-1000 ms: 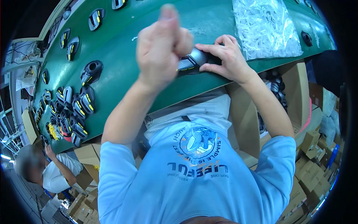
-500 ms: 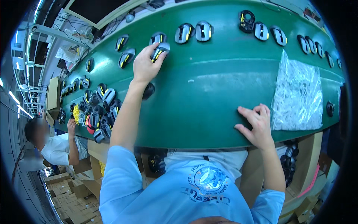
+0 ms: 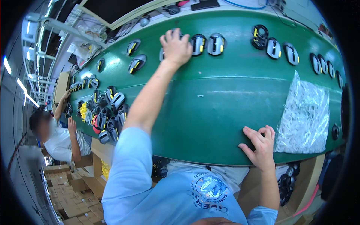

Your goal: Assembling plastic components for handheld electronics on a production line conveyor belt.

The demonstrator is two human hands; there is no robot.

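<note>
My left hand [image 3: 176, 48] reaches across the green work surface [image 3: 210, 112], its fingers curled over a grey-and-black mouse-shaped shell that it mostly hides. Another grey edge shows just left of the hand. Two more mouse-shaped shells with yellow strips, a nearer one [image 3: 198, 45] and a farther one [image 3: 216, 44], lie directly to its right. Nearer to me on the right, my right hand [image 3: 260, 146] rests with bent, parted fingers at the surface's front edge, holding nothing. Beside it is a clear plastic bag [image 3: 303, 116] full of small whitish parts.
A pile of shells [image 3: 108, 116] with yellow parts lies at left, near a seated co-worker [image 3: 62, 138]. Several shells line the back, including a black one [image 3: 259, 36]. Open cardboard boxes [image 3: 307, 183] stand below the front edge. A monitor [image 3: 112, 11] is at the back left.
My left hand has moved farther away and to the right with the shell, up to the row. The right hand stays near the bag. The view has shifted, and the co-worker's arm now reaches forward.
</note>
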